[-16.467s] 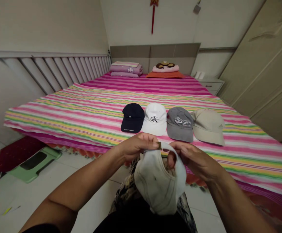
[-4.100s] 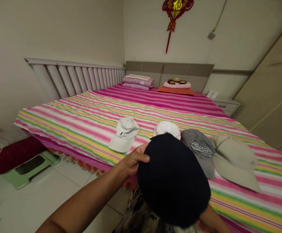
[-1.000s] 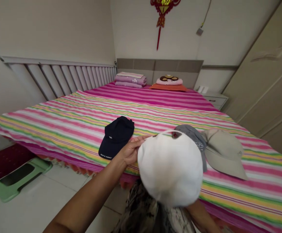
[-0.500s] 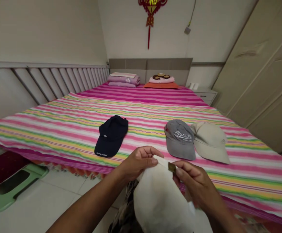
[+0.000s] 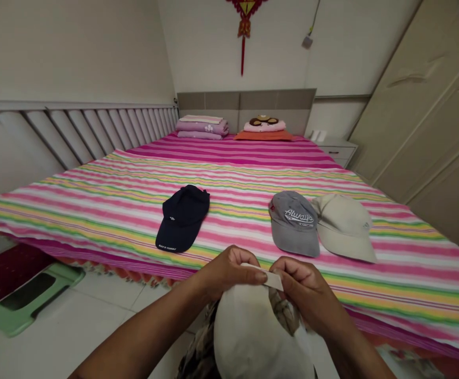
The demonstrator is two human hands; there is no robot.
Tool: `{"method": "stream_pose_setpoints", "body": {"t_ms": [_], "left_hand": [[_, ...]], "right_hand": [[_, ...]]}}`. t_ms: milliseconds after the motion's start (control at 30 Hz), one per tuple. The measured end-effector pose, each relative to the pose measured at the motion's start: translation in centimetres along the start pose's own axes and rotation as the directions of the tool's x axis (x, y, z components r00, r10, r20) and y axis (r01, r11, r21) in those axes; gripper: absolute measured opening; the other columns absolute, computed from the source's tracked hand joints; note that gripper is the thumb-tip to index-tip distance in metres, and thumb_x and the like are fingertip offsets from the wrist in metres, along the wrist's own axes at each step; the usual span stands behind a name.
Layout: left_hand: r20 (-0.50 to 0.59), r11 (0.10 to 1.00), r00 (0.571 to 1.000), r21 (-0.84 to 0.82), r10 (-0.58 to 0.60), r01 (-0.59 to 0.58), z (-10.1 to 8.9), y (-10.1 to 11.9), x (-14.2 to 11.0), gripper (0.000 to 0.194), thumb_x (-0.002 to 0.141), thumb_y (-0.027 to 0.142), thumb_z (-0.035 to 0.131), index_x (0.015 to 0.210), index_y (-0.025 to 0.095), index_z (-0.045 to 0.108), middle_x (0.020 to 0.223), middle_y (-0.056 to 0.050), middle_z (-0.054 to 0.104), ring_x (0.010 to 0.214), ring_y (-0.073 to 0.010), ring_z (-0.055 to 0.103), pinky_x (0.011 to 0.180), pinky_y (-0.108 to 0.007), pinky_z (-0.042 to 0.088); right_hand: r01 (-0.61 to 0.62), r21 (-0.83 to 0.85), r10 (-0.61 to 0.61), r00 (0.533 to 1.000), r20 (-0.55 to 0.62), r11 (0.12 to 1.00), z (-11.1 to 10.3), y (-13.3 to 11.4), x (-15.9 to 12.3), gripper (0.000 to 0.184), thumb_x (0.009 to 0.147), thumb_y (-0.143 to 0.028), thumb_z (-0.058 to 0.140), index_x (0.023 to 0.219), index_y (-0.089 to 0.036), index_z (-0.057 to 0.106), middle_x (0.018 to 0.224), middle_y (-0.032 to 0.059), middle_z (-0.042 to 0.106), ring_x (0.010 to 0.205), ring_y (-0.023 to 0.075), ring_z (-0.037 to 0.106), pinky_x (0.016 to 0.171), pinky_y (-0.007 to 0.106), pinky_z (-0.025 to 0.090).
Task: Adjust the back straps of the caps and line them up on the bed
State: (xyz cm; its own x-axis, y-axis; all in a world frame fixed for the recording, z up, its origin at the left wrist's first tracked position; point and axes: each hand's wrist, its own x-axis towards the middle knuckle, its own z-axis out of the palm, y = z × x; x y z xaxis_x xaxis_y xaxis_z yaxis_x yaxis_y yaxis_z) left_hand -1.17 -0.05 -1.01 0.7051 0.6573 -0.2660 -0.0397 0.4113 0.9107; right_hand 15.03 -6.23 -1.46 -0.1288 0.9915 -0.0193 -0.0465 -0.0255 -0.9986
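Note:
A white cap (image 5: 253, 331) is held low in front of me, its back opening and adjuster strap (image 5: 273, 280) turned upward. My left hand (image 5: 235, 271) is closed, thumb and fingers pinching one part of the strap. Beside it, my right hand (image 5: 298, 281) also pinches the strap near its end. The metal buckle is hidden behind my fingers. Beyond my hands, on the bed, lie a navy cap (image 5: 184, 218) to the left, and a grey cap (image 5: 295, 223) with white lettering touching a beige cap (image 5: 346, 226) on the right.
The bed (image 5: 229, 189) has a striped sheet. Folded purple bedding (image 5: 201, 128) and a pink bundle on an orange piece (image 5: 264, 136) lie by the headboard (image 5: 213, 102). A green stool (image 5: 30, 300) stands on the floor at left, a nightstand (image 5: 338, 152) at back right.
My right hand has moved left and closer to my left hand. The buckle that showed at my right fingertips is now out of sight, and the cap's opening shows more.

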Motion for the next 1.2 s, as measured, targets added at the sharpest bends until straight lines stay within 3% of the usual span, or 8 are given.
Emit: {"method": "stream_pose_setpoints", "body": {"t_ms": [233, 533, 667, 767, 833, 933, 1067, 1200], "left_hand": [[-0.080, 0.995, 0.996, -0.085, 0.039, -0.046, -0.2, -0.1, -0.3, 0.025, 0.040, 0.024, 0.077, 0.052, 0.011, 0.060, 0.041, 0.004, 0.048, 0.034, -0.0026, 0.036, 0.035, -0.016, 0.023], [-0.156, 0.996, 0.987, -0.071, 0.047, -0.059, -1.0, -0.3, -0.8, 0.033, 0.034, 0.029, 0.080, 0.051, 0.011, 0.057, 0.041, 0.004, 0.048, 0.035, -0.0036, 0.036, 0.036, -0.018, 0.023], [-0.131, 0.997, 0.991, -0.073, 0.025, -0.034, -1.3, -0.6, -1.0, 0.030, 0.040, 0.026, 0.079, 0.051, 0.012, 0.056, 0.042, 0.004, 0.048, 0.035, -0.0039, 0.036, 0.036, -0.018, 0.021], [-0.144, 0.988, 0.987, -0.127, 0.066, -0.085, -1.9, -0.4, -1.3, 0.031, 0.044, 0.030, 0.078, 0.052, 0.012, 0.054, 0.041, 0.004, 0.047, 0.034, -0.0038, 0.036, 0.036, -0.018, 0.023], [-0.195, 0.972, 0.973, -0.174, 0.121, -0.156, -2.4, 0.1, -1.9, 0.034, 0.045, 0.034, 0.077, 0.051, 0.012, 0.052, 0.041, 0.004, 0.046, 0.034, -0.0040, 0.037, 0.036, -0.018, 0.025], [-0.290, 0.943, 0.939, -0.219, 0.182, -0.250, -3.6, 1.0, -2.9, 0.035, 0.049, 0.033, 0.076, 0.048, 0.013, 0.048, 0.042, 0.003, 0.047, 0.035, -0.0048, 0.040, 0.038, -0.018, 0.029], [-0.384, 0.930, 0.901, -0.211, 0.204, -0.300, -5.8, 2.4, -4.4, 0.028, 0.051, 0.027, 0.074, 0.051, 0.013, 0.050, 0.044, 0.003, 0.050, 0.037, -0.0064, 0.044, 0.040, -0.019, 0.034], [-0.518, 0.927, 0.852, -0.276, 0.079, -0.254, -9.2, 4.7, -5.2, 0.012, 0.059, 0.024, 0.065, 0.062, 0.014, 0.059, 0.052, -0.001, 0.059, 0.047, -0.0139, 0.055, 0.052, -0.028, 0.046]], "right_hand": [[-0.069, 0.191, 0.053, 0.995, 0.090, 0.979, 0.4, -0.2, 0.5, 0.030, 0.065, -0.042, 0.068, 0.064, -0.015, 0.055, 0.045, -0.0067, 0.039, 0.040, 0.0040, 0.024, 0.037, 0.016, 0.017], [-0.045, 0.117, 0.040, 0.998, 0.049, 0.992, 1.4, -1.1, 1.2, 0.025, 0.064, -0.039, 0.068, 0.065, -0.015, 0.060, 0.047, -0.0045, 0.042, 0.042, 0.0059, 0.029, 0.038, 0.018, 0.017], [-0.049, 0.104, 0.047, 0.999, 0.026, 0.993, 1.9, -1.5, 1.5, 0.024, 0.064, -0.037, 0.068, 0.064, -0.015, 0.058, 0.049, -0.0047, 0.042, 0.044, 0.0058, 0.029, 0.039, 0.018, 0.020], [-0.051, 0.103, 0.052, 0.999, -0.003, 0.993, 1.9, -1.4, 1.9, 0.025, 0.066, -0.037, 0.067, 0.064, -0.016, 0.055, 0.048, -0.0059, 0.040, 0.042, 0.0052, 0.026, 0.038, 0.018, 0.018], [-0.035, 0.158, 0.040, 0.999, -0.026, 0.987, 1.7, -1.1, 2.4, 0.026, 0.066, -0.038, 0.066, 0.063, -0.016, 0.053, 0.045, -0.0073, 0.037, 0.040, 0.0047, 0.023, 0.037, 0.017, 0.016], [0.010, 0.304, 0.022, 0.995, -0.100, 0.953, 1.4, -0.8, 3.5, 0.028, 0.066, -0.037, 0.067, 0.059, -0.017, 0.048, 0.044, -0.0075, 0.039, 0.039, 0.0046, 0.026, 0.038, 0.017, 0.023], [0.022, 0.335, 0.037, 0.985, -0.169, 0.942, 1.4, -0.6, 5.7, 0.029, 0.064, -0.040, 0.068, 0.061, -0.017, 0.051, 0.052, -0.0028, 0.055, 0.044, 0.0074, 0.045, 0.044, 0.018, 0.037], [0.050, 0.279, 0.002, 0.983, -0.185, 0.959, 2.0, -1.3, 9.5, 0.026, 0.067, -0.037, 0.067, 0.067, -0.015, 0.053, 0.056, 0.0010, 0.063, 0.044, 0.0079, 0.050, 0.040, 0.016, 0.039]]}}
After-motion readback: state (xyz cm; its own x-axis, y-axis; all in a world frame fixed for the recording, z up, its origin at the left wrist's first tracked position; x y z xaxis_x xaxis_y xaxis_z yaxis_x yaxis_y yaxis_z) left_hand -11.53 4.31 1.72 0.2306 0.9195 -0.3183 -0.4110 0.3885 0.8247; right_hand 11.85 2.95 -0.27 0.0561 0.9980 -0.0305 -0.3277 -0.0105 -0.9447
